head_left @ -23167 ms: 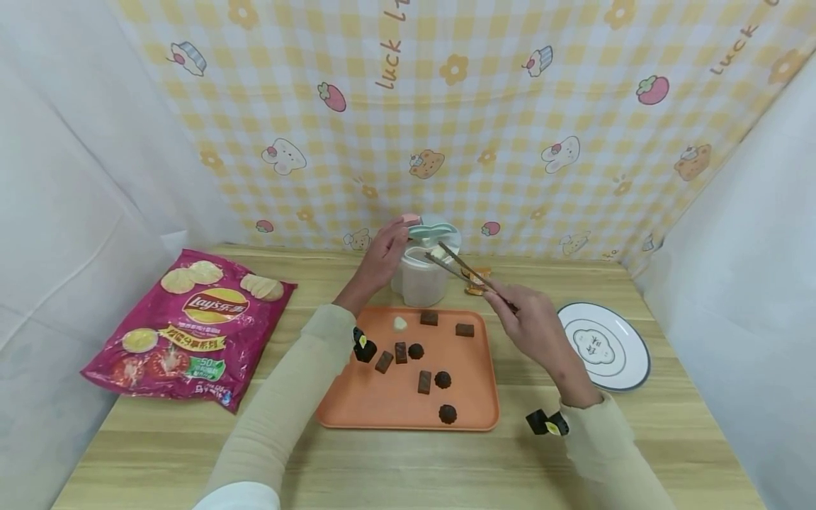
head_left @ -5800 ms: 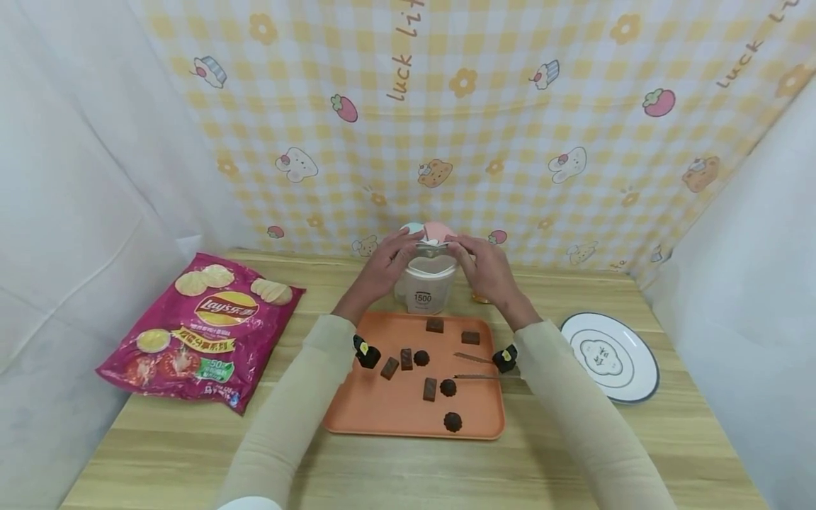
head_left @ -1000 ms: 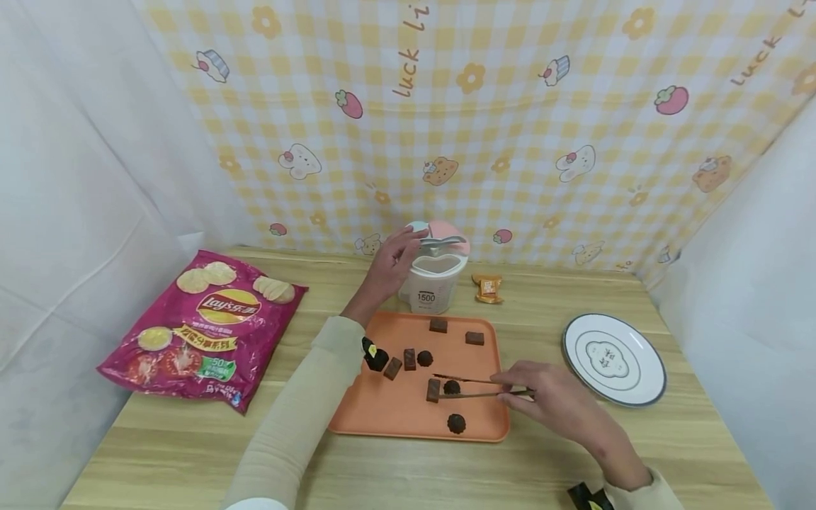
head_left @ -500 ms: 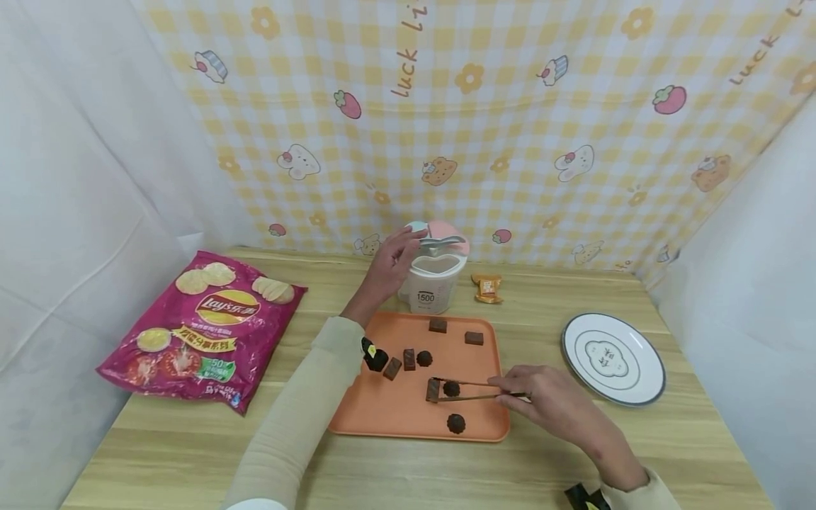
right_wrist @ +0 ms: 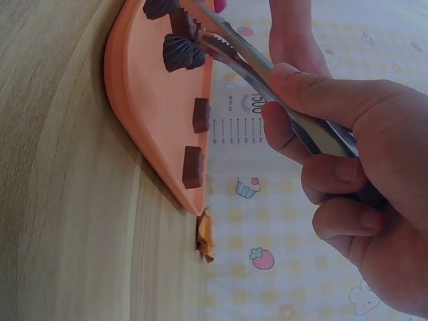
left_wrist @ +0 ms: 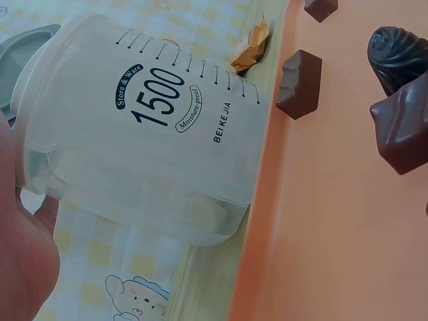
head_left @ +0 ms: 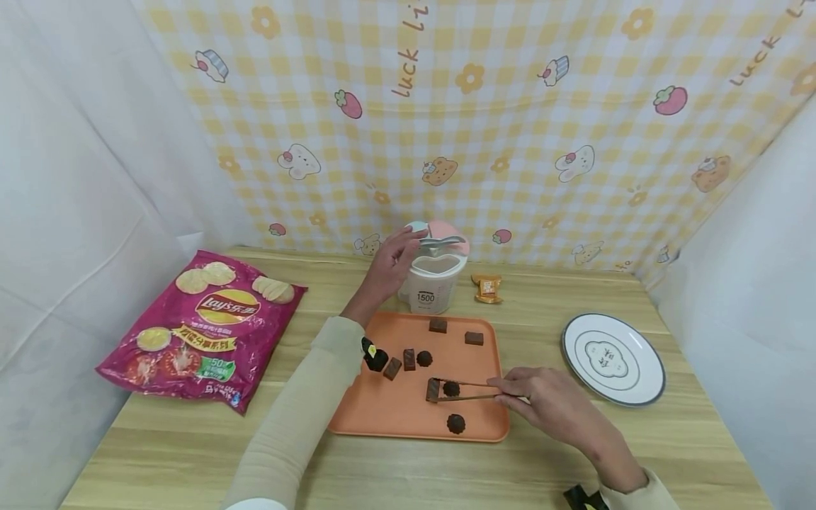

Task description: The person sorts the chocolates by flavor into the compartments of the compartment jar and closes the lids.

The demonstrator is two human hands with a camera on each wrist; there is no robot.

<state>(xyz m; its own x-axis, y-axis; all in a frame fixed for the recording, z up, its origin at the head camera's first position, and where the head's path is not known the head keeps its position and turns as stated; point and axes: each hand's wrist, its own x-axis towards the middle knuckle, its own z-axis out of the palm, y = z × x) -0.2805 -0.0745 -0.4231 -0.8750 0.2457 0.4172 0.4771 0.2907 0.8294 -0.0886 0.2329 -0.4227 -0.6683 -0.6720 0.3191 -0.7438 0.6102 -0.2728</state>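
Note:
My left hand [head_left: 389,263] holds the top of a clear plastic storage container [head_left: 428,292]. Fingers lie over its pink and mint lid [head_left: 446,234], and a heart-shaped opening shows below a raised flap. Through the wall, in the left wrist view, a pale lump [left_wrist: 206,212] shows near the bottom. My right hand [head_left: 554,400] grips metal tongs [head_left: 472,399]. Their tips stand on either side of a rectangular chocolate [head_left: 433,390] on the orange tray [head_left: 382,418]. A round ridged chocolate [head_left: 451,388] lies between the tong arms.
Several more brown chocolates lie on the tray, including a round one [head_left: 455,423] near its front edge. An orange-wrapped sweet [head_left: 488,289] is right of the container. A white plate [head_left: 613,360] stands at right, a purple chip bag [head_left: 210,326] at left.
The tong tips have closed in around the rectangular chocolate. Earlier, both hands were at the lid and the tongs lay on the tray. The white piece seen first on the tray is gone.

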